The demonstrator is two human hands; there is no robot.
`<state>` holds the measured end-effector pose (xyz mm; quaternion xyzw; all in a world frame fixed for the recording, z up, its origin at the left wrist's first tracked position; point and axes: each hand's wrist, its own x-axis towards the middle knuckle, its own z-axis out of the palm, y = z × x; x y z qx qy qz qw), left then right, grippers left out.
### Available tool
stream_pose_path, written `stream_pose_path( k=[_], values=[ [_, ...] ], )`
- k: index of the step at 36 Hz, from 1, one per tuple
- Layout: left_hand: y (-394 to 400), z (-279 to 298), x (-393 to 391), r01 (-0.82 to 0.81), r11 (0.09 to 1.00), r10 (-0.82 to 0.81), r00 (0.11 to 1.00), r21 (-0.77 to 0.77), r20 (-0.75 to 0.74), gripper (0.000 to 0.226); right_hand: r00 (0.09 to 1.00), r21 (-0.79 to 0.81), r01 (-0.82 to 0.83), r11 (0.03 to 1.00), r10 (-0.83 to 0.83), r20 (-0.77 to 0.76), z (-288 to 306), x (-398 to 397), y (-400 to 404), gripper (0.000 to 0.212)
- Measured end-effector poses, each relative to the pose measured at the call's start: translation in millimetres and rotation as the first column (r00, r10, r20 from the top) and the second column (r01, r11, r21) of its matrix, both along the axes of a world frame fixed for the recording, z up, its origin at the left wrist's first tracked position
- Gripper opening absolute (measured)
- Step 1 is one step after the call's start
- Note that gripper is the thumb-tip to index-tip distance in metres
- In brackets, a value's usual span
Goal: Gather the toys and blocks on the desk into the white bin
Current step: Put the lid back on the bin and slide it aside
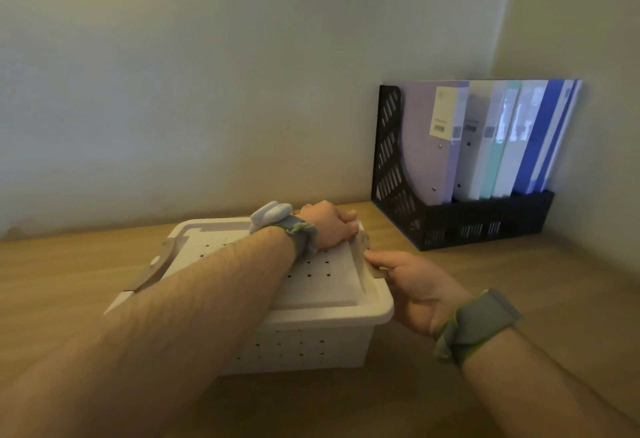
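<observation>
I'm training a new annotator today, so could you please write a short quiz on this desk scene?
1. True or false: the white bin has its lid on.
2. Which hand reaches across the lid to its far right edge? A) the left hand B) the right hand
3. Fill in: the folders stand upright in a black ____ near the wall corner.

Key: 1 true; 2 A; 3 file rack. The right hand grips the bin's near right edge at a grey latch. No loose toys or blocks show on the desk.
</observation>
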<state>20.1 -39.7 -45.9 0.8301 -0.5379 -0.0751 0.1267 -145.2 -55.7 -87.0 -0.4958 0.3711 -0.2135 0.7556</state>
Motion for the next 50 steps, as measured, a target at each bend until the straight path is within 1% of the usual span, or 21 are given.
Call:
stream_pose_path(
  k=[8,12,14,17,19,21,22,24,26,28,30,31,33,34,37,39,41,43,45,47,50],
  values=[
    [-8,3,-8,-0.045,0.996,0.037,0.995,0.082,0.092,0.052,0.989,-0.224,0.007,0.975,-0.040,-0.143,10,6,-4,0.033],
    [-5,0,-7,-0.009,0.998,0.002,0.994,0.059,0.114,0.052,0.981,-0.279,-0.005,0.960,-0.050,-0.190,14,5,-2,0.026],
    [-3,0,-5,0.021,0.995,-0.032,0.993,0.094,0.115,0.054,0.970,-0.313,-0.039,0.949,-0.039,-0.239,17,2,-2,0.022],
    [7,2,-3,0.086,0.982,-0.107,0.987,0.170,0.117,0.056,0.936,-0.470,-0.101,0.877,-0.076,-0.343,27,-3,-5,0.029],
    [23,2,1,0.107,0.980,-0.127,0.985,0.165,0.117,0.059,0.913,-0.603,-0.143,0.785,-0.131,-0.386,32,-4,-10,0.039],
    [49,2,8,0.123,0.977,-0.156,0.968,0.173,0.196,0.061,0.876,-0.732,-0.192,0.654,-0.222,-0.428,35,-5,-11,0.058],
    [66,2,16,0.122,0.974,-0.168,0.955,0.192,0.245,0.059,0.860,-0.792,-0.221,0.569,-0.269,-0.433,35,-3,-8,0.062],
    [97,4,30,0.118,0.975,-0.169,0.944,0.187,0.284,0.055,0.863,-0.894,-0.247,0.375,-0.335,-0.379,36,-5,-1,0.050],
    [136,5,46,0.092,0.992,-0.111,0.964,0.088,0.243,0.053,0.909,-0.947,-0.239,0.214,-0.293,-0.295,33,-4,15,0.037],
    [172,5,58,0.068,0.996,-0.060,0.991,-0.059,0.118,0.053,0.941,-0.959,-0.263,0.106,-0.193,-0.279,32,-6,31,0.053],
    [208,0,67,0.042,0.990,-0.043,0.999,-0.138,-0.004,0.062,0.931,-0.936,-0.353,0.004,-0.102,-0.352,31,-5,48,0.075],
    [222,-4,71,0.048,0.985,-0.057,0.997,-0.164,-0.052,0.063,0.908,-0.907,-0.415,-0.077,-0.095,-0.408,30,-4,53,0.083],
    [240,-15,77,0.076,0.978,-0.097,0.990,-0.193,-0.101,0.053,0.863,-0.823,-0.505,-0.259,-0.157,-0.480,30,0,58,0.088],
    [244,-21,79,0.095,0.976,-0.113,0.990,-0.196,-0.084,0.053,0.855,-0.798,-0.519,-0.307,-0.189,-0.484,30,2,58,0.087],
    [241,-29,81,0.140,0.971,-0.135,0.990,-0.195,0.038,0.073,0.857,-0.800,-0.513,-0.311,-0.225,-0.463,29,6,52,0.091],
    [230,-29,79,0.133,0.972,-0.124,0.991,-0.196,0.058,0.079,0.857,-0.809,-0.509,-0.293,-0.262,-0.444,27,7,46,0.090],
    [214,-29,80,0.101,0.978,-0.092,0.994,-0.185,0.056,0.084,0.853,-0.822,-0.498,-0.277,-0.327,-0.407,22,9,37,0.083],
    [192,-30,79,0.079,0.984,-0.064,0.993,-0.160,0.098,0.076,0.829,-0.812,-0.499,-0.302,-0.438,-0.347,14,12,27,0.071],
    [166,-31,77,0.092,0.986,-0.061,0.976,-0.140,0.210,0.063,0.802,-0.812,-0.479,-0.333,-0.542,-0.252,5,17,12,0.053],
    [139,-29,76,0.100,0.988,-0.062,0.954,-0.116,0.292,0.064,0.780,-0.828,-0.446,-0.340,-0.601,-0.174,-2,24,-4,0.038],
    [100,-24,81,0.097,0.992,-0.063,0.933,-0.080,0.354,0.062,0.754,-0.850,-0.426,-0.311,-0.640,-0.144,-10,37,-29,0.027]
  ],
)
